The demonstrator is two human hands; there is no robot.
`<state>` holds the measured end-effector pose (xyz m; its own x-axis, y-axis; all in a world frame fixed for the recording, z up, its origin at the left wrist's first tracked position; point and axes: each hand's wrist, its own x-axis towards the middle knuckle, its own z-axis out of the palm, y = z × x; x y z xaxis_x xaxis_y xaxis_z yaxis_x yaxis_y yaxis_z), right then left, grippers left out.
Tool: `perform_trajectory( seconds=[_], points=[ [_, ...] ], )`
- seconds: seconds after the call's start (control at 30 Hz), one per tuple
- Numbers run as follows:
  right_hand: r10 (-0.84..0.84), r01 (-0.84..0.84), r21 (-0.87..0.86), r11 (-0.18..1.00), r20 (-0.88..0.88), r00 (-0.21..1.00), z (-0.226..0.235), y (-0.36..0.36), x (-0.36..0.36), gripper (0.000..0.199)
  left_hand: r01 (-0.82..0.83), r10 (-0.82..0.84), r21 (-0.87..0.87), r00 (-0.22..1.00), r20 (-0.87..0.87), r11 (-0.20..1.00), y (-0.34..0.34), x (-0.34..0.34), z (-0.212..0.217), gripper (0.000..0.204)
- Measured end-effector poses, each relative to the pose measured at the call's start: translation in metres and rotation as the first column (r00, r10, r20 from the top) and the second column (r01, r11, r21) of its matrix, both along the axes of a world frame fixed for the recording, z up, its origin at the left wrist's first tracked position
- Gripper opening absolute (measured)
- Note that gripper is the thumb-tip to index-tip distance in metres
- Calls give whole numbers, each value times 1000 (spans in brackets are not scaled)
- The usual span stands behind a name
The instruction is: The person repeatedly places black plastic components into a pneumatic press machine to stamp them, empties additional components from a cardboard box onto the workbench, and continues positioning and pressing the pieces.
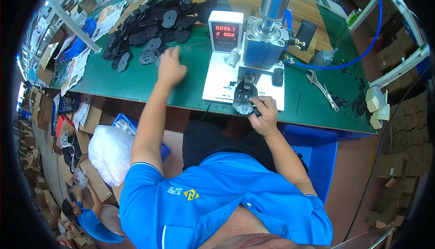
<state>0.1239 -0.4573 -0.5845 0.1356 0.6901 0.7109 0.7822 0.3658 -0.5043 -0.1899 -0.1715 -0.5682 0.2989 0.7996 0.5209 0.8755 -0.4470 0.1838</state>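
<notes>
Black plate (242, 102), rounded and flat, sits on the white base (218, 81) of a bench press (264, 47), directly beneath its tool, with its near end reaching the base's front edge. The person's right hand (266, 116) comes in from the lower right, thumb and fingers closed on the plate's right and near edge. The plate thus lies just left of that hand, touching its fingertips, between it and the press.

The left hand (171, 67) is well apart from the plate, stretched forward to the near edge of a heap of dark parts (147, 24) on the green tabletop (189, 56). Its fingers are slightly spread and meet the closest pieces; whether they grip one cannot be told.

To the press's left stands a white counter box (226, 30) with a lit red display. An adjustable wrench (322, 89) lies on the right of the table.

The step in hand looks like setting or steadying the plate under the press while the other hand reaches for another piece. The next move seems to call for keeping the plate seated squarely, with fingertips clear of the tool.
</notes>
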Motion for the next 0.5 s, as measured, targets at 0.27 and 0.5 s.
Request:
perform_trajectory(
  seconds=[0.27, 0.5],
  points=[
    [-21, 21, 14, 1000, -14, 1000, -4, 1, -1, 41, -116, 23, -284, 950, -312, 952, 23, -28, 11, 55],
    [-28, 28, -20, 999, -22, 999, -6, -2, -2, 40, 40, -120, -414, 978, -170, 910, -51, -15, 56, 49]
  ],
)
